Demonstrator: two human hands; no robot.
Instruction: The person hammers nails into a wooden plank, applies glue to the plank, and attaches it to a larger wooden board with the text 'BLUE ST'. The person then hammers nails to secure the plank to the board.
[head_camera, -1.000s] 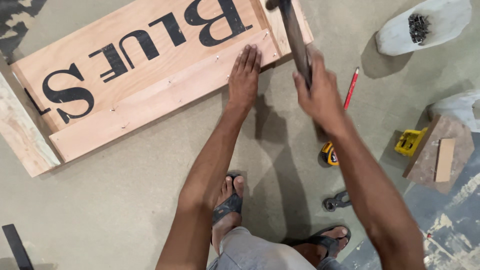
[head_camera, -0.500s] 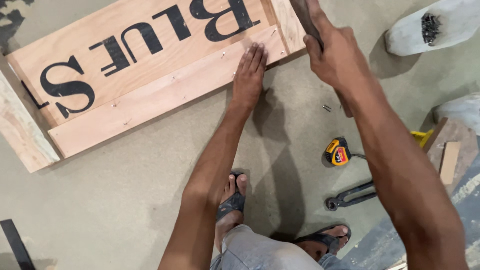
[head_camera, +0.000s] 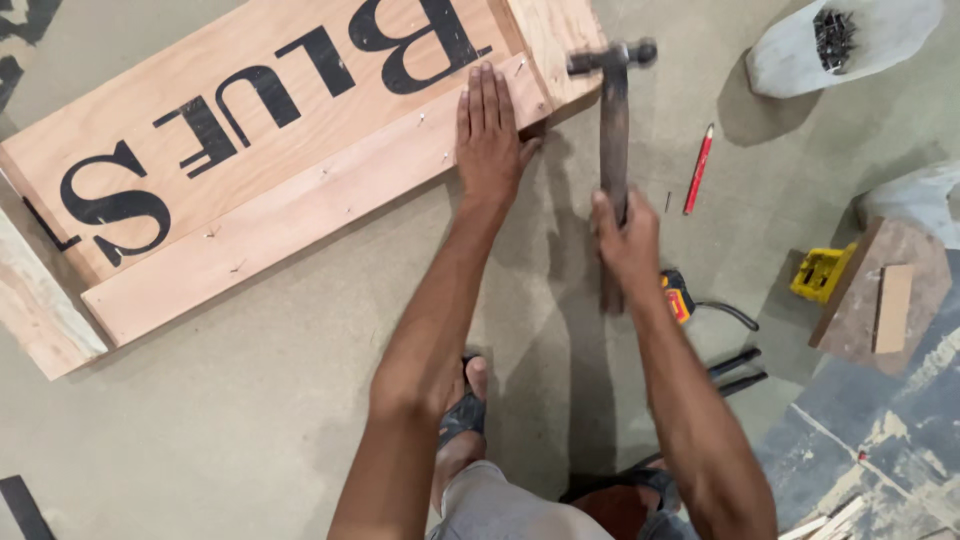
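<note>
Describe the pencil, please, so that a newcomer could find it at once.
Start at the big lettered wooden panel on the floor and go right, past the hammer in the right hand. The pencil lies beyond: thin, red, the only red stick there.

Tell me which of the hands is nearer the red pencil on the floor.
Right. The right hand grips the hammer handle just left of the red pencil; the left hand lies flat on the wooden board, farther left.
</note>
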